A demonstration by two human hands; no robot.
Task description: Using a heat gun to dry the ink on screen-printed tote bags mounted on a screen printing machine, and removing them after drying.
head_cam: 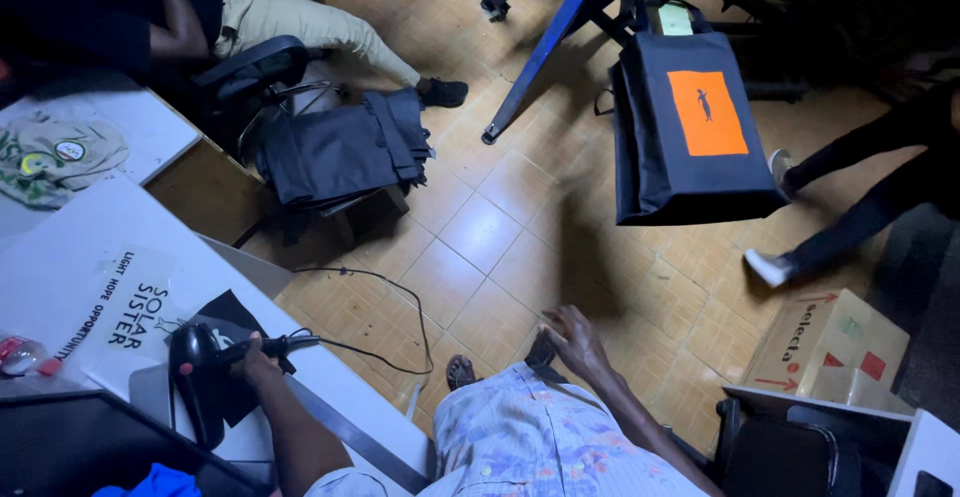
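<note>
Gripping black tool (205,357), left hand (250,359)

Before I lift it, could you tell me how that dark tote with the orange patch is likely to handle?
The tote is probably floppy: it looks like soft fabric with loose handles. It seems flat and empty, so likely light. It should not roll.

a dark tote bag (690,127) with an orange patch hangs right of folded dark cloth (345,152); a cardboard box (830,342) sits below the bag.
</note>
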